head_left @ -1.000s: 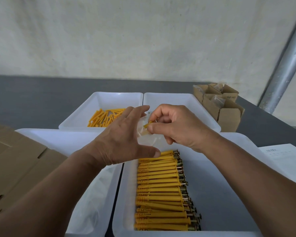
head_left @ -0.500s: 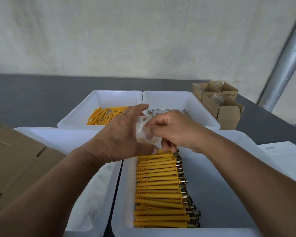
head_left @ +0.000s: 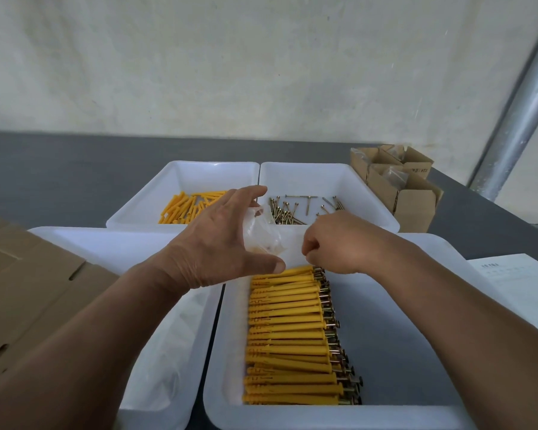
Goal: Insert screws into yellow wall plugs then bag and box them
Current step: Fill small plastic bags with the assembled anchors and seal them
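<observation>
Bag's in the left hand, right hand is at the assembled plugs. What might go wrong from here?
Only the left hand holds the clear bag; its limp mouth may close, so a plug could miss and drop.
The right hand covers the far end of the packed row of assembled plugs; pulling one may drag neighbours askew.
Screw heads stand proud of the plugs, so a screw might slip out when tilted.

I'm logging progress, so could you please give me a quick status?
Left hand holds clear bag. Right hand curled at top of assembled plugs, grip unclear. Nothing between them.
</observation>
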Action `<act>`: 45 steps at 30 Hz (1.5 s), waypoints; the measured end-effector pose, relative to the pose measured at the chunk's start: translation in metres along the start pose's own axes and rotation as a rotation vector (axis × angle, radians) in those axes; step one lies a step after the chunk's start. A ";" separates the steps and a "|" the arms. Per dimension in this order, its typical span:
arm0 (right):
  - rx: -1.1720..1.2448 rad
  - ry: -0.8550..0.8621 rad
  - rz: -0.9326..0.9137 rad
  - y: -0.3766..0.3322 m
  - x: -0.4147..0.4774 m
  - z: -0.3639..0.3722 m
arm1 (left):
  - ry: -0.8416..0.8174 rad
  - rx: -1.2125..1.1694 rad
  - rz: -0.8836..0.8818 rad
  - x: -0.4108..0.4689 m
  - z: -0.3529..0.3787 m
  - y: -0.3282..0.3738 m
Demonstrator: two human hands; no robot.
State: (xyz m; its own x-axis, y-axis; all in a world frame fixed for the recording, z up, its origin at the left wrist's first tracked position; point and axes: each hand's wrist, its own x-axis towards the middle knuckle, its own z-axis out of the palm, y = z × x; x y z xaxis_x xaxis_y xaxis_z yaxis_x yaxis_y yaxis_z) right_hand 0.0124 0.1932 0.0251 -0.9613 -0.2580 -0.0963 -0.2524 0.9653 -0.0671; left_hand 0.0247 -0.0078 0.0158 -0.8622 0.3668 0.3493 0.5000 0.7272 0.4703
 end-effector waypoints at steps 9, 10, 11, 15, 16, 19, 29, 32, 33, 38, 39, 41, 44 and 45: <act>-0.160 -0.064 -0.012 -0.002 0.004 0.012 | -0.007 -0.003 -0.001 0.000 0.002 0.001; -0.170 -0.061 -0.014 -0.002 0.004 0.012 | -0.005 -0.002 0.001 0.000 0.002 0.000; -0.183 -0.058 -0.017 -0.003 0.004 0.013 | -0.003 0.000 0.003 0.000 0.002 0.000; -0.227 -0.059 -0.045 -0.004 0.002 0.012 | -0.002 0.004 0.001 0.000 0.002 -0.001; -0.238 -0.071 -0.058 -0.005 0.001 0.012 | -0.001 0.007 0.003 0.000 0.002 -0.002; -0.245 -0.121 -0.087 -0.007 -0.002 0.010 | 0.001 0.011 0.006 0.000 0.002 -0.002; -0.229 -0.209 -0.083 -0.007 0.001 0.012 | -0.020 0.006 -0.001 0.000 0.002 -0.004; -0.207 -0.180 -0.105 -0.007 0.001 0.011 | -0.018 0.007 0.000 0.000 0.002 -0.004; -0.178 -0.164 -0.110 -0.006 0.001 0.010 | -0.017 0.008 0.000 0.000 0.002 -0.005; 0.016 -0.077 -0.117 -0.003 0.002 0.007 | -0.019 0.016 0.002 0.000 0.003 -0.005; 0.047 -0.070 -0.116 -0.002 0.003 0.007 | -0.021 0.018 0.002 0.000 0.002 -0.005; 0.109 -0.052 -0.117 0.000 0.004 0.007 | -0.024 0.020 0.003 0.000 0.002 -0.005; 0.226 0.015 -0.134 0.001 0.005 0.006 | -0.026 0.012 0.006 0.000 0.002 -0.004; 0.252 0.049 -0.141 0.001 0.005 0.005 | -0.025 0.010 0.007 0.000 0.001 -0.004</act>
State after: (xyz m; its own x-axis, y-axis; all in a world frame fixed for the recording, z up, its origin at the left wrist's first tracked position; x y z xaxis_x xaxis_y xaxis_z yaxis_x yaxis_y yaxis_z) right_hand 0.0074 0.1927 0.0197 -0.9244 -0.3809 -0.0203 -0.3546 0.8778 -0.3219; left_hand 0.0229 -0.0098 0.0129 -0.8605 0.3866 0.3319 0.5054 0.7301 0.4599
